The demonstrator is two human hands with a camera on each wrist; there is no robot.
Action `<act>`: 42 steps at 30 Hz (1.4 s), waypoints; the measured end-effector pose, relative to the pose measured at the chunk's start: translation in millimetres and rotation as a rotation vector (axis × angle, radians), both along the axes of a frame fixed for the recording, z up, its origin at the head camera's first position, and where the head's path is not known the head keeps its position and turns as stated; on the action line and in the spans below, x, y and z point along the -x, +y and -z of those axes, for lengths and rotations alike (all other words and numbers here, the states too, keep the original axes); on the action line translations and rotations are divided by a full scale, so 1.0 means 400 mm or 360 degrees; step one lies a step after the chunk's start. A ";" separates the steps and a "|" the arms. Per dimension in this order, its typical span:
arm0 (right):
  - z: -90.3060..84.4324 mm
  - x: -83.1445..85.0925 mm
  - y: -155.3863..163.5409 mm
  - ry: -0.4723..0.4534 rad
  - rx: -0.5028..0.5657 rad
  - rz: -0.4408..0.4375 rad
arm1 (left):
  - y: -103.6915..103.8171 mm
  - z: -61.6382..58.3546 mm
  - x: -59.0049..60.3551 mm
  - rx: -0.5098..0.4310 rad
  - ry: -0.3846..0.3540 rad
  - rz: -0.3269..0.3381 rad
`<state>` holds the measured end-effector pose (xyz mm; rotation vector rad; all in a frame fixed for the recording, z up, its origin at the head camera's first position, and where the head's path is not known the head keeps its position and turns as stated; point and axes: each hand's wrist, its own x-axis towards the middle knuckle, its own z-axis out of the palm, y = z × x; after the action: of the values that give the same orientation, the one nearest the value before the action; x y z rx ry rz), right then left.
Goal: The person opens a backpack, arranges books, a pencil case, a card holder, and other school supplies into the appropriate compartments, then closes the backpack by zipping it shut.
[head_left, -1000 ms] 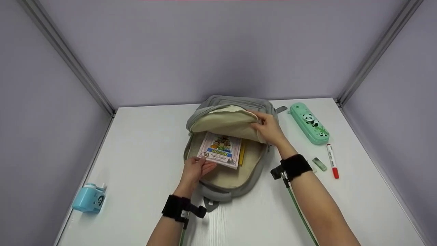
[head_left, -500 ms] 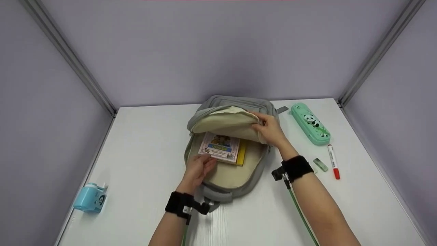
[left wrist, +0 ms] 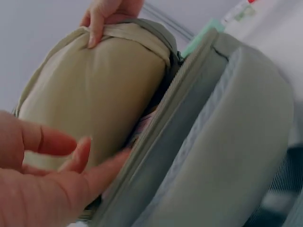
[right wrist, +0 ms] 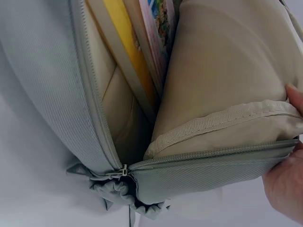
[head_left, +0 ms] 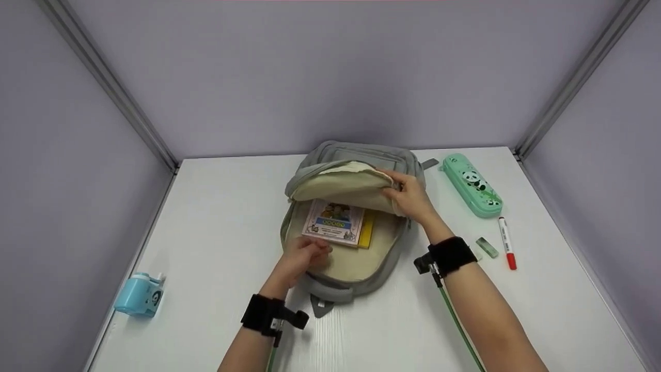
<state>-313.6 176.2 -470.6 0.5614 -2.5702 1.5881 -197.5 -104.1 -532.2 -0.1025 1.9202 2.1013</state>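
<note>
A grey backpack (head_left: 330, 292) lies open on the white table, its beige lining showing. Inside it lies a picture book (head_left: 334, 222) on a yellow book (head_left: 367, 231); both also show edge-on in the right wrist view, picture book (right wrist: 158, 28) and yellow book (right wrist: 125, 33). My right hand (head_left: 408, 195) pinches the edge of the raised front flap (head_left: 346, 186) and holds it up. My left hand (head_left: 304, 256) hovers at the bag's near rim just below the picture book, fingers relaxed and empty, as the left wrist view shows the left hand (left wrist: 52, 175) beside the flap (left wrist: 94, 90).
A mint panda pencil case (head_left: 472, 185), a red marker (head_left: 505, 243) and a small green eraser (head_left: 486, 247) lie right of the bag. A blue pencil sharpener (head_left: 139, 294) stands at the table's front left. Lilac walls close in the table on three sides.
The picture book slid deeper under the flap. My left hand let go of it and drew back to the bag's near rim. The right hand kept holding the flap.
</note>
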 end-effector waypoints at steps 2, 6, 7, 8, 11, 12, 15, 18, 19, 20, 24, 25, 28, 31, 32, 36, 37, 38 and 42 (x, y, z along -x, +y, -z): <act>0.000 -0.007 -0.003 0.0063 -0.0064 0.0007 | -0.011 -0.023 -0.004 0.0154 0.0156 0.0049; 0.008 -0.028 -0.008 0.0201 -0.0175 0.0011 | -0.036 -0.080 -0.004 0.0467 0.0533 -0.0023; 0.012 -0.034 -0.009 0.0235 -0.0201 0.0006 | -0.041 -0.093 -0.003 0.0518 0.0638 -0.0064; 0.017 -0.041 -0.010 0.0263 -0.0222 -0.0001 | -0.045 -0.107 -0.002 0.0571 0.0744 -0.0113; 0.033 -0.062 -0.011 0.0337 -0.0294 -0.0029 | -0.054 -0.131 0.003 0.0700 0.1080 -0.0279; 0.039 -0.070 -0.011 0.0351 -0.0310 -0.0037 | -0.055 -0.136 0.006 0.0731 0.1172 -0.0337; 0.053 -0.092 -0.010 0.0373 -0.0363 -0.0043 | -0.055 -0.138 0.016 0.0842 0.1391 -0.0490; 0.062 -0.111 -0.008 0.0362 -0.0384 -0.0047 | -0.051 -0.130 0.031 0.0903 0.1465 -0.0526; 0.065 -0.115 -0.008 0.0361 -0.0389 -0.0053 | -0.050 -0.126 0.036 0.0920 0.1461 -0.0508; 0.068 -0.119 -0.007 0.0362 -0.0391 -0.0062 | -0.049 -0.120 0.041 0.0934 0.1441 -0.0480; 0.083 -0.137 -0.005 0.0395 -0.0414 -0.0111 | -0.048 -0.092 0.052 0.1001 0.1271 -0.0289; 0.089 -0.143 -0.005 0.0403 -0.0430 -0.0119 | -0.048 -0.086 0.052 0.1013 0.1213 -0.0230; 0.107 -0.163 -0.001 0.0404 -0.0491 -0.0131 | -0.049 -0.069 0.047 0.1029 0.1053 -0.0028; 0.122 -0.183 0.001 0.0372 -0.0549 -0.0153 | -0.049 -0.055 0.045 0.1033 0.0919 0.0169; 0.126 -0.189 0.002 0.0361 -0.0565 -0.0167 | -0.050 -0.051 0.045 0.1037 0.0891 0.0227; 0.140 -0.214 0.006 0.0335 -0.0606 -0.0253 | -0.053 -0.030 0.050 0.1132 0.0835 0.0391; 0.145 -0.219 0.007 0.0330 -0.0613 -0.0280 | -0.054 -0.024 0.052 0.1170 0.0833 0.0416; 0.149 -0.223 0.008 0.0325 -0.0620 -0.0303 | -0.054 -0.019 0.054 0.1212 0.0843 0.0435; 0.169 -0.236 0.012 0.0313 -0.0628 -0.0370 | -0.059 0.007 0.059 0.1359 0.0887 0.0449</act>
<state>-219.3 181.1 -538.0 1.0238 -2.7515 1.0040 -221.3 -127.5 -535.1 0.5957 2.8216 1.0716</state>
